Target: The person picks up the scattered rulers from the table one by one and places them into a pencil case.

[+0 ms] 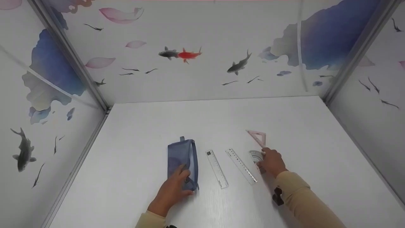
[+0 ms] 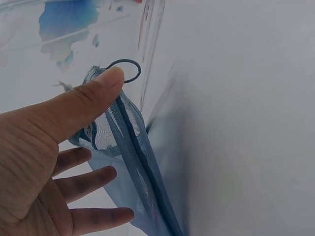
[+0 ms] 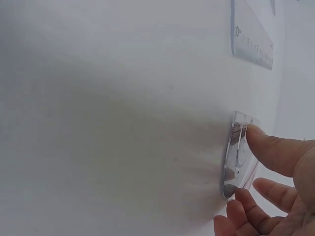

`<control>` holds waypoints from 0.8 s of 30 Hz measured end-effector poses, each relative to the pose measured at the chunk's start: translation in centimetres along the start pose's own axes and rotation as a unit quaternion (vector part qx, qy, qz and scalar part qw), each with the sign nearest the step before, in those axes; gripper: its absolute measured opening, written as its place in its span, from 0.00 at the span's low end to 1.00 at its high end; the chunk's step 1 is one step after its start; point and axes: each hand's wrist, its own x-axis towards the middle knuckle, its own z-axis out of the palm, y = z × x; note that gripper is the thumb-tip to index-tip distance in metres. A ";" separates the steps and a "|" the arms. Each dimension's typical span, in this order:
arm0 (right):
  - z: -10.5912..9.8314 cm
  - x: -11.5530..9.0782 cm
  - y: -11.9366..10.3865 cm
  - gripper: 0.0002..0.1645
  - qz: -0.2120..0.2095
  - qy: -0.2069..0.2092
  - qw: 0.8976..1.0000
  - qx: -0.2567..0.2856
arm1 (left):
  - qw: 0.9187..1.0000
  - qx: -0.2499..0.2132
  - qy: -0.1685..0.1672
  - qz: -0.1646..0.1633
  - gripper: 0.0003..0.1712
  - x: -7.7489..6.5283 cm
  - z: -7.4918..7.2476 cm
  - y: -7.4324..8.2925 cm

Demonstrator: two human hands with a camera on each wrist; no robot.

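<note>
A blue mesh zip pencil case (image 1: pixel 177 155) lies lengthwise on the white table, its zipped side facing right. My left hand (image 1: pixel 172 190) pinches its near end; in the left wrist view the thumb lies on the mesh beside a small loop (image 2: pixel 140 69), with the index finger hidden behind. At the right, my right hand (image 1: pixel 273 161) grips a clear protractor (image 1: pixel 254 155). The right wrist view shows the thumb on one end of the protractor (image 3: pixel 230 162) and fingertips at the other. Just beyond this hand lies a pink set square (image 1: pixel 254 135).
Between the hands lie two clear rulers, one (image 1: pixel 217 169) nearer the pencil case and the other (image 1: pixel 241 166) nearer the protractor. Printed wall panels (image 1: pixel 202 82) enclose the table (image 1: pixel 142 123) at the back and both sides.
</note>
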 end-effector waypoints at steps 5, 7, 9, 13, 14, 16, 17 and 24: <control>0.1 0.3 0.4 0.37 0.002 -0.004 1.000 0.018 | 1.000 0.004 0.000 -0.006 0.34 0.0 0.0 0.1; 0.2 0.5 0.6 0.37 0.004 -0.007 1.000 0.025 | 1.000 0.005 -0.001 -0.008 0.35 0.0 0.0 0.2; 0.2 0.7 0.8 0.36 0.010 -0.010 0.999 0.030 | 1.000 0.007 -0.002 -0.009 0.35 0.0 0.0 0.2; 0.2 0.8 1.0 0.35 0.022 -0.020 0.999 0.037 | 1.000 0.009 -0.002 -0.008 0.36 0.0 0.0 0.2; 0.2 0.9 1.0 0.35 0.025 -0.023 0.999 0.039 | 1.000 0.008 -0.002 -0.008 0.36 0.0 0.0 0.2; 0.2 1.0 1.1 0.35 0.028 -0.029 0.998 0.044 | 1.000 0.008 -0.003 -0.009 0.35 0.0 -0.1 0.2; 0.2 1.0 1.0 0.35 0.028 -0.032 0.998 0.046 | 1.000 0.008 -0.003 -0.009 0.35 -0.1 -0.1 0.1; -0.4 0.9 0.9 0.34 0.036 -0.042 0.996 0.066 | 1.000 0.012 0.001 -0.008 0.35 -0.1 -0.1 0.1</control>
